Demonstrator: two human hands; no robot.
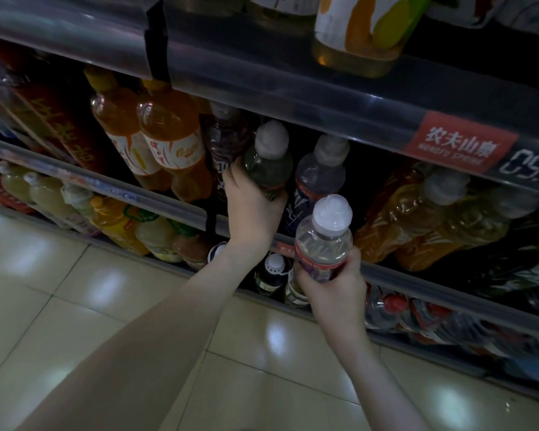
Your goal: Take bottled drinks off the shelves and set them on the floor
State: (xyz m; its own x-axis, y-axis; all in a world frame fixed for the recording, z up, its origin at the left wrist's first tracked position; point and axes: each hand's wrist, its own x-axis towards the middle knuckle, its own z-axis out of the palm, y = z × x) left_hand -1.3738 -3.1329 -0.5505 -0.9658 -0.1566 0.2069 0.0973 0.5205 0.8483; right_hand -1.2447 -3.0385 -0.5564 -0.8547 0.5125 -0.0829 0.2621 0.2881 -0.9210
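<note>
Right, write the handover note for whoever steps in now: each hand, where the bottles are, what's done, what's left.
Left hand: grips a grey-capped bottle inside the middle shelf.
Right hand: holds a clear white-capped bottle out in front of the shelf.
Done: one bottle is off the shelf; none shows on the floor.
Left: draw the left bottle out, set both on the floor, then take the similar bottle beside it and the rest.

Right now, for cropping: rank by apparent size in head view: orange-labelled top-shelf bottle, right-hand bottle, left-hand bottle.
1. Orange-labelled top-shelf bottle
2. Right-hand bottle, though nearness to camera inflates it
3. Left-hand bottle
</note>
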